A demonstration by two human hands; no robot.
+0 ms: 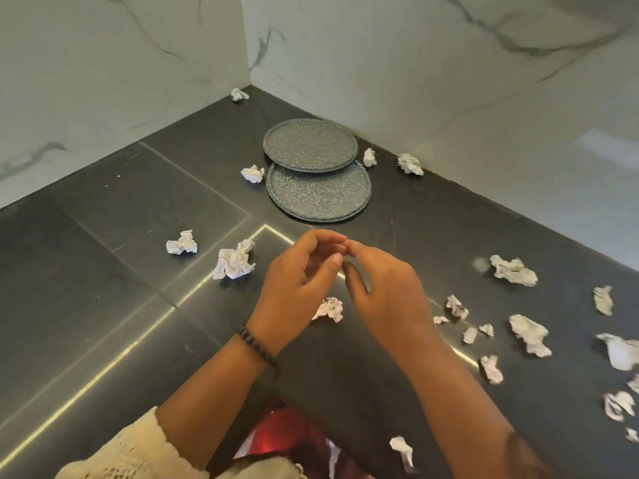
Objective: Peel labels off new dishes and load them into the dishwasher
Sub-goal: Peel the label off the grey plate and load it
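Left hand (297, 271) and right hand (383, 288) meet fingertip to fingertip above the counter (103, 271), fingers loosely curled; cannot tell if any label scrap sits between them; best to rub sticky bits off, drop them among the wads (233, 262), then reach for the two plates (318, 191) stacked near the corner.

The person's two hands are bare. The left hand (294, 288) has a bracelet of dark round beads (257, 347) at its wrist and a cream knitted sleeve with an open, lacy weave (135, 451) on the forearm. The right hand (383, 292) shows no jewellery, its forearm uncovered.
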